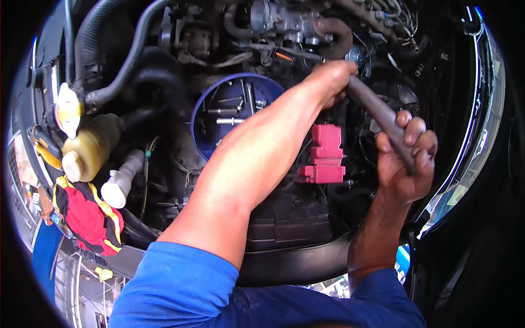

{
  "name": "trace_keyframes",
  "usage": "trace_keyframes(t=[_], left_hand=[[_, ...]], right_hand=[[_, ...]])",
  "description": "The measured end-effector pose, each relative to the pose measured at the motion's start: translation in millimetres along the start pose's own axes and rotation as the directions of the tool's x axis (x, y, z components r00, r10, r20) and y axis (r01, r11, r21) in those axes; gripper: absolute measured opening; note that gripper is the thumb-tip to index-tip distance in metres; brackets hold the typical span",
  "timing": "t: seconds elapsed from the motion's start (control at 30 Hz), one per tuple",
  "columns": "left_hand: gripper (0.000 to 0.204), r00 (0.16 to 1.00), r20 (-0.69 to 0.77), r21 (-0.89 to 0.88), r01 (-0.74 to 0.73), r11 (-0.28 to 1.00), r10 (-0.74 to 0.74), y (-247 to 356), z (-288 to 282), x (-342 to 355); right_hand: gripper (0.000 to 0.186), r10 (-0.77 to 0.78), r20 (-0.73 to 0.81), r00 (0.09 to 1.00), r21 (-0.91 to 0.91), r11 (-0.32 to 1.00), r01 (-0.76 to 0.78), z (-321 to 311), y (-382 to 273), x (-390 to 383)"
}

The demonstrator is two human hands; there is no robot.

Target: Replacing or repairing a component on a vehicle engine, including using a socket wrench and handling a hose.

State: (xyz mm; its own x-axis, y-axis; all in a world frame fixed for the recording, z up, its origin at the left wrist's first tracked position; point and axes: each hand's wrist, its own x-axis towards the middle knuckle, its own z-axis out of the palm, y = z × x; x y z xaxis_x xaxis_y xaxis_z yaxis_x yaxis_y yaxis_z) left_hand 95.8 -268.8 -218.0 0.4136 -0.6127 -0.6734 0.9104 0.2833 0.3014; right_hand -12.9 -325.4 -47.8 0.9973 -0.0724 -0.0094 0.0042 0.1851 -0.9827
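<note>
Nearest the camera, at about six o'clock, two blue sleeves (186,290) come up from the lower edge, and the bare forearms reach out of them over an open engine bay. The right hand (406,158), at about three o'clock, is closed around the lower end of a dark rubber hose (377,112), with the fingers wrapped over the top of it and the hose end running across the palm. The hose slants up toward twelve o'clock and to the left, where the left hand (331,82) grips its upper end in a closed fist; that arm crosses the middle of the view diagonally from the lower left. So the hose lies just right of centre, held at both ends, above the dark engine parts. Just beside the left forearm, at its four o'clock, sits a red plastic cover (325,156). Behind the same forearm, toward eleven o'clock, a round blue tray (203,109) holds several metal sockets and bits, partly hidden by the arm. Further out at nine o'clock stands a yellowish fluid reservoir (90,147) with a white pipe (123,180) beside it, and a red, black and yellow cloth (87,218) lies below them at eight o'clock. At the far edge, near twelve o'clock, thick black hoses (123,65) and grey metal engine parts (279,19) fill the bay.
</note>
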Motion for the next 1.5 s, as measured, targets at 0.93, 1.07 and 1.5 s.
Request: trace_keyframes(t=[0.93, 1.07, 1.5], left_hand=[[0.050, 0.877, -0.303, 0.725, -0.040, 0.687, 0.372, 16.4, -0.5, 6.1], [0.054, 0.886, -0.264, 0.812, -0.008, 0.583, 0.380, 11.8, -5.4, 2.0], [0.053, 0.895, -0.140, 0.840, -0.119, 0.530, 0.424, 8.4, -24.1, 13.6]], right_hand=[[0.030, -0.125, -0.200, 0.972, 0.072, 0.987, 0.141, -21.9, -114.2, 50.2], [0.028, -0.057, -0.237, 0.970, 0.081, 0.994, 0.078, -19.3, -99.9, 46.5], [0.025, 0.059, -0.253, 0.966, 0.110, 0.993, -0.032, -19.6, -87.5, 70.9]])
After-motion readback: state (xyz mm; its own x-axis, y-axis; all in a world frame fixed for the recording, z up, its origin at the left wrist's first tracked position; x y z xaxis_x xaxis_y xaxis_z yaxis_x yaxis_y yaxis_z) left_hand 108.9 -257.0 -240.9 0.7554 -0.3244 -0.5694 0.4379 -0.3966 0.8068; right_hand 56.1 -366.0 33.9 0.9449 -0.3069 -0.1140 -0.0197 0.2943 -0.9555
